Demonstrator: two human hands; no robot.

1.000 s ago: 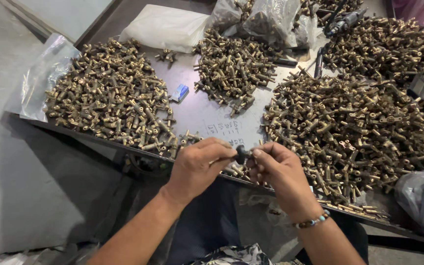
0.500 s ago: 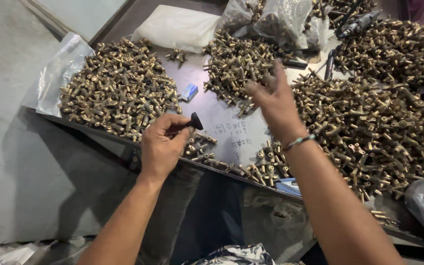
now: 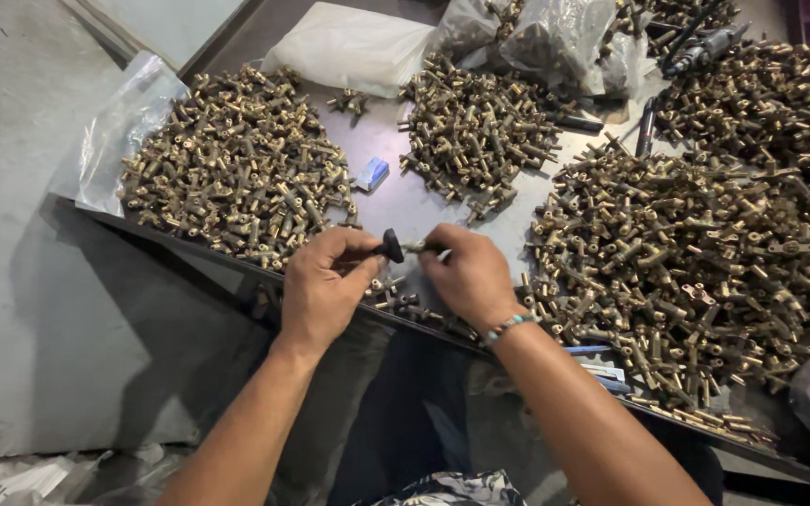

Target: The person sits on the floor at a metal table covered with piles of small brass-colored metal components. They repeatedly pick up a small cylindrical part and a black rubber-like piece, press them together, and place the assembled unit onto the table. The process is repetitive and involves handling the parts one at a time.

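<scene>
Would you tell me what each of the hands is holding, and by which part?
The left hand pinches a black knob by its round head; the right hand grips the small brass fitting meeting it, by its far end.

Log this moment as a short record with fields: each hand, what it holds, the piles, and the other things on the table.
left hand: pinches a small black knob
right hand: holds a small brass fitting against the knob
wrist: beaded bracelet on the right
piles: brass fittings in heaps, left pile, middle pile, large right pile
table: dark, flat metal
other: clear plastic bag at the left edge, small blue thing between piles
</scene>
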